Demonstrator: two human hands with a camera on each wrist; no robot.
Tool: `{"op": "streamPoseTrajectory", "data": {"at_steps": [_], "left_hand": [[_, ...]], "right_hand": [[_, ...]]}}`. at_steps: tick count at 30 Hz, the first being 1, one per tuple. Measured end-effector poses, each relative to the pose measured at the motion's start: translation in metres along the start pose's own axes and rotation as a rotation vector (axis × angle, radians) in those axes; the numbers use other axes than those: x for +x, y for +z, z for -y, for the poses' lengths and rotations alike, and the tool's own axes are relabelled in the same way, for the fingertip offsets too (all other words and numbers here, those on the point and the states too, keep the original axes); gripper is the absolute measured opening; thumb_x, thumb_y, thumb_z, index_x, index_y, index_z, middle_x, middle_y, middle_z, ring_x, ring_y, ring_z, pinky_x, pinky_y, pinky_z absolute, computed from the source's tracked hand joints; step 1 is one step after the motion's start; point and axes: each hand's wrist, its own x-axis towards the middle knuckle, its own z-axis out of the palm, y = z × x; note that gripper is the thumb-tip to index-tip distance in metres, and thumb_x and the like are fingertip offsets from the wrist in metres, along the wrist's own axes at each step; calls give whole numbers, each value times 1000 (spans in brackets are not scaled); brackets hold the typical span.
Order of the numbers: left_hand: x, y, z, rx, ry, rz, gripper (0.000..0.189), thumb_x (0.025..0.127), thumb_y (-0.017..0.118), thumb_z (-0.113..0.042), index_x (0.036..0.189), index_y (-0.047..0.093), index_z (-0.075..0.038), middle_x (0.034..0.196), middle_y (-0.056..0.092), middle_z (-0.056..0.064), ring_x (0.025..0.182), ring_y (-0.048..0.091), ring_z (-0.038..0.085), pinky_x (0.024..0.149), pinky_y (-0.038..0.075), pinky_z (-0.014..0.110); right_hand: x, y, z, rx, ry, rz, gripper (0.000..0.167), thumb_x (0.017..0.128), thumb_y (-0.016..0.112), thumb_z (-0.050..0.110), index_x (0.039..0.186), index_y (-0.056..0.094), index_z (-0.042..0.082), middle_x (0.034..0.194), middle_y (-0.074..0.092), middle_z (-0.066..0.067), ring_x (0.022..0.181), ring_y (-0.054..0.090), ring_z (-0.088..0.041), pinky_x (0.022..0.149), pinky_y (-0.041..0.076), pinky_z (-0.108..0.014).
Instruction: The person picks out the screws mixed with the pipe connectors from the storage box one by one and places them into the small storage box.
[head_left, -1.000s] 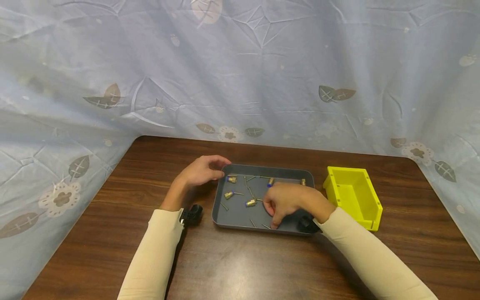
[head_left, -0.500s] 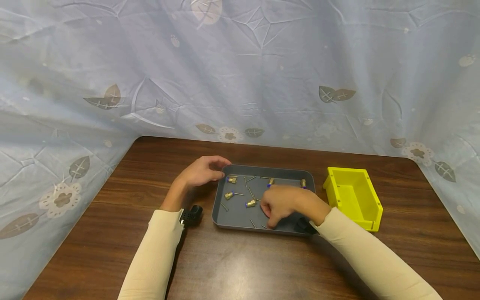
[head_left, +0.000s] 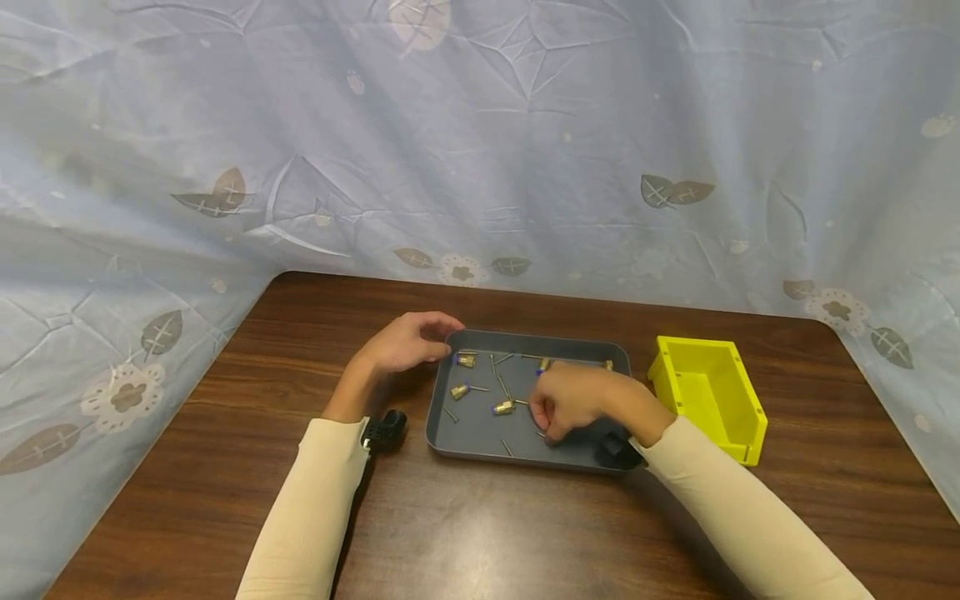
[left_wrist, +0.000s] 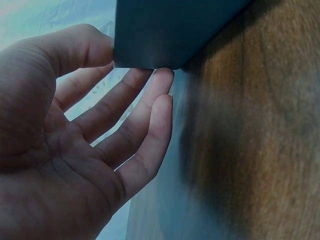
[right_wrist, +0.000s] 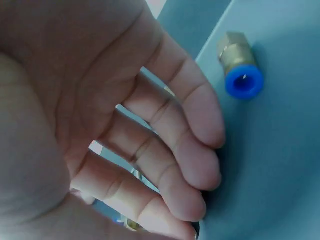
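Right hand [head_left: 573, 402] is down inside the shallow rectangular grey tray [head_left: 472, 433], right of its middle; I read thumb and forefinger as pinching a thin silvery metal screw [head_left: 540, 434] in the tray's front half, mostly covered, so I can't confirm the exact hold. Screw should be light, stiff, hard to break, a bit slippery and prone to roll; I'd take it mid-shaft. Left hand [head_left: 407, 342] isn't clenched: lightly bent, relaxed fingers touch the tray's far-left corner. Yellow plastic bin [head_left: 705, 408] sits just right of the tray. Head view gives me the whole spread, other loose screws [head_left: 507, 447] and stubby brass fittings with blue collars [head_left: 505, 407] lying in the tray. Right wrist view adds one fitting's hollow blue end, too small from the head; left wrist view shows fingertips against the tray's outside, hidden from above.
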Motion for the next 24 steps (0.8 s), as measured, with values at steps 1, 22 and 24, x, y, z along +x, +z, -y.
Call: {"op": "streamPoseTrajectory", "data": {"at_steps": [1, 22, 24], "left_hand": [[0, 0, 0, 3, 0, -1, 43, 99, 73, -8, 143, 71, -7, 139, 68, 19, 125, 62, 34, 95, 55, 43], [0, 1, 0, 3, -5, -12, 44, 99, 72, -8, 143, 71, -7, 141, 67, 19, 129, 61, 36, 100, 53, 48], [0, 1, 0, 8, -3, -12, 44, 99, 72, -8, 143, 71, -7, 141, 67, 19, 130, 61, 36, 101, 53, 48]], "right_hand": [[0, -1, -2, 0, -9, -13, 26, 85, 90, 5, 76, 70, 19, 73, 64, 10, 67, 56, -6, 63, 49, -24], [1, -9, -29, 33, -76, -133, 14, 85, 81, 7, 79, 76, 18, 75, 64, 12, 66, 54, -6, 64, 47, -26], [1, -10, -32, 47, -94, -145, 12, 85, 80, 8, 81, 76, 18, 76, 65, 12, 68, 55, -6, 67, 48, -26]]}}
